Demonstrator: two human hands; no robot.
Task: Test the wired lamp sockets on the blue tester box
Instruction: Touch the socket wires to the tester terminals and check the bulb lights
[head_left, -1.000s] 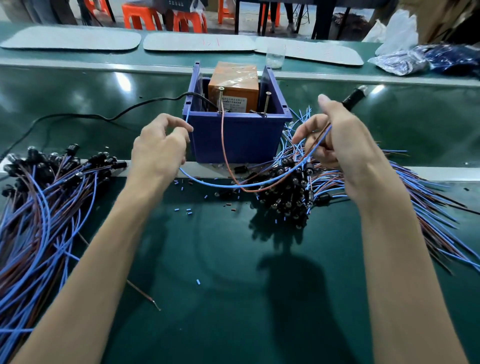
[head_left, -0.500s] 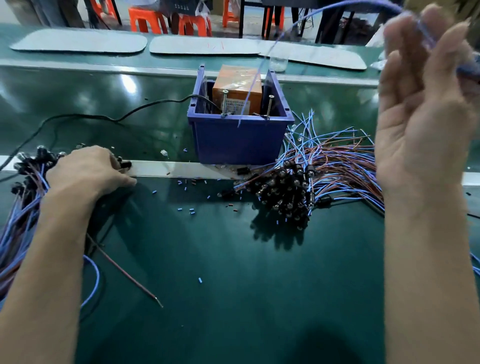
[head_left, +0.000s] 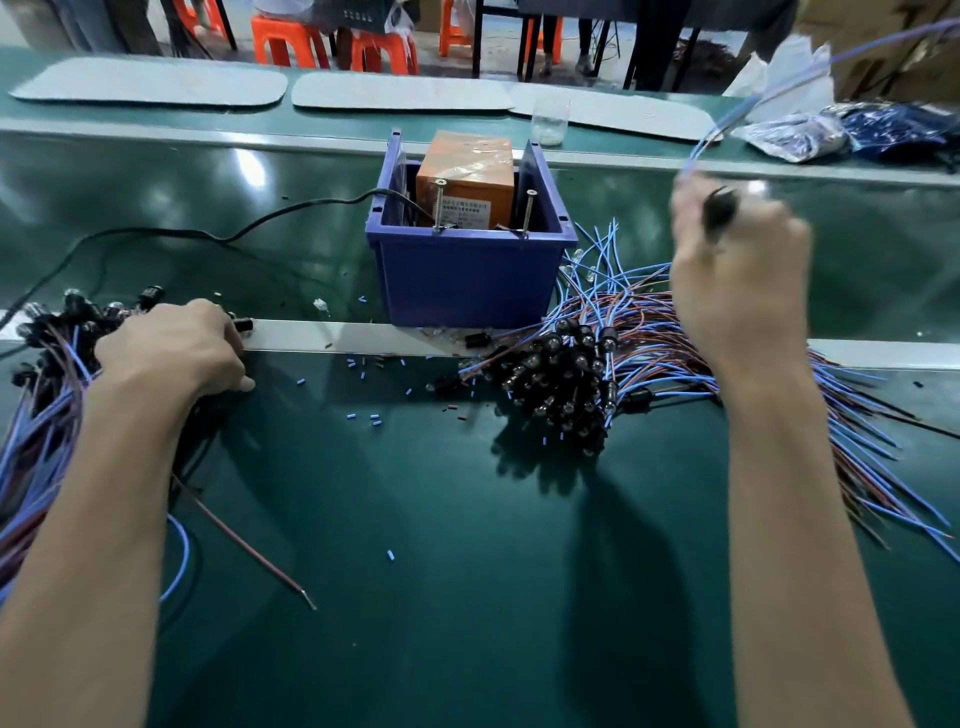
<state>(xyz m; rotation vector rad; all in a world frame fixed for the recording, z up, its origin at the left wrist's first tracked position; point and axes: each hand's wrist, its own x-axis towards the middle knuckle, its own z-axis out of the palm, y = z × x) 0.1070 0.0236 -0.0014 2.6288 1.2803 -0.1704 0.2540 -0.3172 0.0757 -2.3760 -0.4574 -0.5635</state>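
Observation:
The blue tester box (head_left: 470, 280) stands at the middle of the green bench, with an orange block (head_left: 465, 174) and two upright screws (head_left: 439, 205) inside. My right hand (head_left: 737, 280) is raised right of the box, shut on a black lamp socket (head_left: 719, 208) whose blue wire (head_left: 769, 93) sweeps up to the right. My left hand (head_left: 174, 348) rests palm down on the left heap of wired sockets (head_left: 47, 374), fingers curled over one socket. A second heap of wired sockets (head_left: 561, 384) lies right of the box.
A black cable (head_left: 208, 236) runs from the box to the left. Cut bits of blue insulation (head_left: 374, 418) litter the mat. A loose brown wire (head_left: 249, 551) lies near my left forearm. Plastic bags (head_left: 800, 130) sit at the back right, grey mats (head_left: 150, 80) along the far side.
My right hand has dropped from high at the right to beside the box, still gripping the socket and its wire. My left hand stays on the left heap.

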